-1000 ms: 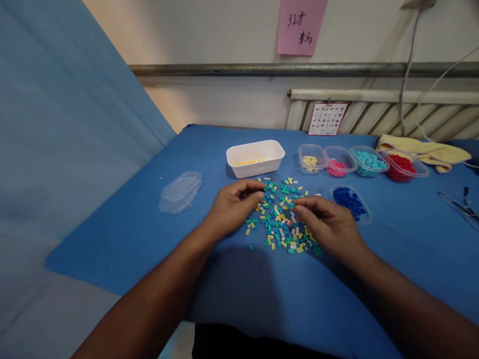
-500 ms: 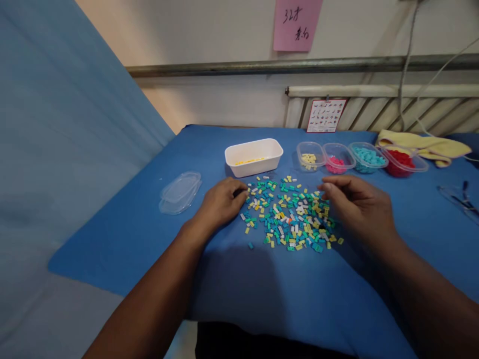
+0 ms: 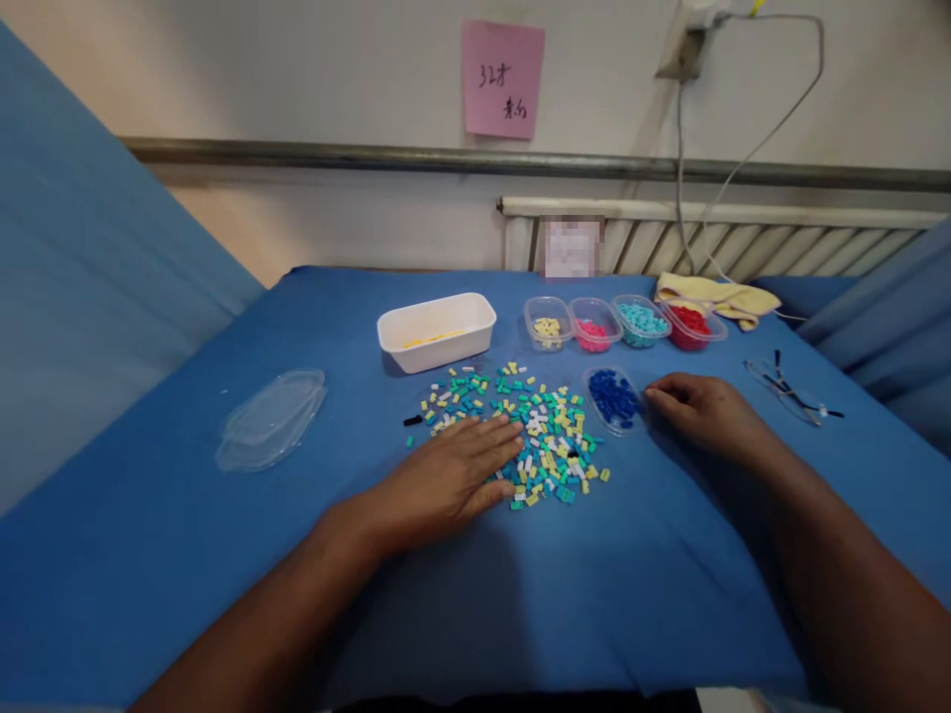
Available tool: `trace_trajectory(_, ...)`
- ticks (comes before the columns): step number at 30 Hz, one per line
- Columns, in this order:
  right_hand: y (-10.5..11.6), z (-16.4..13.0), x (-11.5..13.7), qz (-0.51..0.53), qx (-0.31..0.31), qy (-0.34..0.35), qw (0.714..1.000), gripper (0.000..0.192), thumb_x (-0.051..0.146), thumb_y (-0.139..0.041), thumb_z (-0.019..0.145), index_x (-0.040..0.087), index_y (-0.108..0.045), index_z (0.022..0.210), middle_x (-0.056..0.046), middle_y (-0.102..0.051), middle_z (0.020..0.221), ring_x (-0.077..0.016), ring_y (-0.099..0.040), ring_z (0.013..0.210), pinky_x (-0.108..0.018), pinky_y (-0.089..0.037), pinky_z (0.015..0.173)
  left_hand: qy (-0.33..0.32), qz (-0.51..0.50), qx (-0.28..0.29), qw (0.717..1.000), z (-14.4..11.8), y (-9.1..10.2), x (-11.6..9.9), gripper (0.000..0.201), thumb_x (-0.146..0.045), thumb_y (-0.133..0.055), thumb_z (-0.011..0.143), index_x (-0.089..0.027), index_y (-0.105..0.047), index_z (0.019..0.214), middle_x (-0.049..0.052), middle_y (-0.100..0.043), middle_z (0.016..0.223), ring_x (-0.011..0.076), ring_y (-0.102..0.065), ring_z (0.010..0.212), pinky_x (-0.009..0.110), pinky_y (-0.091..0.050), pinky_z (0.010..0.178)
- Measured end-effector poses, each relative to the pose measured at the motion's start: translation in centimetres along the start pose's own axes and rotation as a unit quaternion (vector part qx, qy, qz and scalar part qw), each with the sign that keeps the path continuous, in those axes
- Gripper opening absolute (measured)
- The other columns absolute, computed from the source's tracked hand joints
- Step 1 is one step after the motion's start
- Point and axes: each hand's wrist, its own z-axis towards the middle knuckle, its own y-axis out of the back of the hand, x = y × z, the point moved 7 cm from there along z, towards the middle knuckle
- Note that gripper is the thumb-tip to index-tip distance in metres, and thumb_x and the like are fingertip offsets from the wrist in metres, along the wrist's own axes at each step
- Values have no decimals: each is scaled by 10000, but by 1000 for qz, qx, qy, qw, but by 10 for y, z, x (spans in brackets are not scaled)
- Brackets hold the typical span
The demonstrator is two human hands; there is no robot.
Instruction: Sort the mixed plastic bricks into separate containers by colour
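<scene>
My left hand point(image 3: 465, 473) lies palm down with its fingers stretched over the left part of a pile of small toy bricks point(image 3: 550, 436) in green, teal, yellow and white. To the right of the pile is a small clear tub of dark blue bricks point(image 3: 613, 396). My right hand point(image 3: 702, 411) rests just right of that tub, fingers curled and thumb against the index finger. Its fingertips are close to the tub's rim; whether they touch it or hold a small piece, I cannot make out. A black piece point(image 3: 412, 421) lies at the pile's left edge.
A white box point(image 3: 437, 352) with some yellow pieces stands behind the pile. Clear tubs hold pale yellow point(image 3: 548, 332), pink point(image 3: 592, 337), light blue point(image 3: 642, 325) and red bricks point(image 3: 689, 327). Clear lids point(image 3: 271, 421) lie left, glasses point(image 3: 792, 389) right, a yellow cloth point(image 3: 717, 297) behind.
The view has turned right. My left hand has moved from the pile's left edge onto it and flattened. My right hand has left the pile's right side; the dark blue tub now shows beside it.
</scene>
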Motion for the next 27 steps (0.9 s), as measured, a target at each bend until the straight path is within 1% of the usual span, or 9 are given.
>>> trace_trajectory(3, -6, -3, 1, -16, 49, 14, 999, 340, 494, -598, 988, 251, -832, 947, -53, -843, 870, -234, -748, 759, -342, -517, 691, 51, 30, -26, 998, -2, 5, 18, 595, -542, -419, 1166, -250, -525, 1674, 90, -473, 1748, 295, -400, 1666, 547, -196, 1414)
trace_trajectory(5, -7, -2, 2, -18, 60, 19, 998, 327, 490, -607, 983, 256, -835, 977, -54, -854, 907, -238, -757, 780, -340, -519, 696, 88, 43, -40, 994, -4, 6, 29, 631, -567, -410, 1161, -235, -504, 1689, 111, -452, 1760, 319, -385, 1672, 571, -208, 1404)
trace_trajectory(7, -9, -1, 2, -20, 61, 12, 998, 312, 482, -618, 968, 254, -831, 985, -55, -854, 906, -245, -760, 781, -345, -518, 694, 99, 43, -32, 994, -4, 4, 30, 670, -598, -411, 1152, -228, -472, 1708, 117, -398, 1789, 331, -350, 1687, 567, -225, 1399)
trace_trajectory(9, -11, 1, 0, -33, 55, -9, 998, 307, 482, -619, 963, 249, -817, 949, -60, -843, 872, -249, -754, 762, -349, -504, 675, 83, 32, -16, 996, -2, 0, 21, 686, -608, -420, 1148, -243, -435, 1728, 103, -353, 1811, 325, -323, 1699, 548, -229, 1401)
trace_trajectory(11, -12, 3, -1, -54, 47, -26, 997, 320, 494, -610, 974, 244, -802, 922, -70, -830, 846, -251, -744, 750, -352, -484, 660, 51, 16, -4, 999, 2, -3, 6, 666, -591, -436, 1150, -273, -420, 1735, 83, -345, 1817, 312, -315, 1703, 530, -226, 1406)
trace_trajectory(15, -14, 4, 2, -92, 44, -43, 994, 334, 502, -604, 985, 239, -808, 964, -90, -833, 884, -262, -740, 783, -360, -458, 664, -23, 5, 12, 1000, 6, -8, -19, 604, -556, -477, 1151, -307, -482, 1701, 66, -382, 1801, 309, -337, 1694, 522, -228, 1410)
trace_trajectory(17, -12, 3, 2, -120, 36, -58, 990, 332, 495, -603, 989, 243, -818, 994, -101, -839, 920, -277, -745, 808, -365, -441, 660, -36, 8, 10, 999, 6, -7, -21, 588, -548, -487, 1150, -301, -508, 1684, 69, -415, 1785, 307, -362, 1683, 525, -225, 1412)
trace_trajectory(23, -3, 3, -7, -189, 22, -97, 977, 349, 485, -575, 1002, 252, -834, 1028, -126, -843, 959, -301, -743, 818, -374, -413, 644, -32, 18, -17, 999, 5, -1, -13, 554, -503, -506, 1150, -301, -537, 1665, 69, -457, 1763, 313, -393, 1668, 532, -248, 1407)
trace_trajectory(27, 10, 7, -23, -210, 12, -120, 970, 330, 464, -595, 978, 240, -836, 986, -142, -838, 919, -304, -737, 785, -380, -407, 631, -66, 9, -16, 998, 11, -5, -30, 590, -503, -534, 1142, -275, -501, 1685, 87, -429, 1776, 312, -405, 1662, 532, -256, 1406)
